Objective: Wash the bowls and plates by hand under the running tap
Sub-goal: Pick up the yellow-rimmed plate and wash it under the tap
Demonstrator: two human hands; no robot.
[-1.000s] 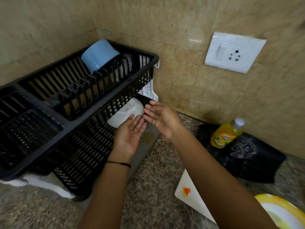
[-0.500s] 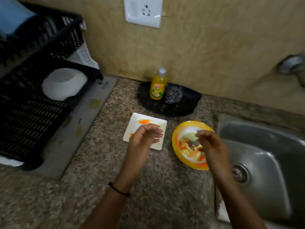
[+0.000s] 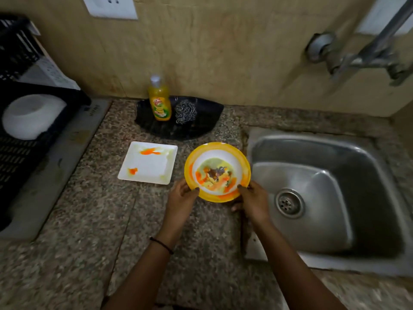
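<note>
Speckled granite counter (image 3: 78, 253), beige wall tiles (image 3: 223, 52), steel sink (image 3: 312, 139), I see left hand (image 3: 181, 202) and right hand (image 3: 254, 204) gripping the near rim of the yellow bowl (image 3: 223, 147) beside the sink, square plate (image 3: 148, 166) just left.

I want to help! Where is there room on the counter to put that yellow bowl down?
The granite counter is bare on the near side of the square plate, between the dish rack and the left hand gripping the yellow bowl. The sink basin is bare too. The back is crowded: black tray, soap bottle, steel scrubber.
</note>
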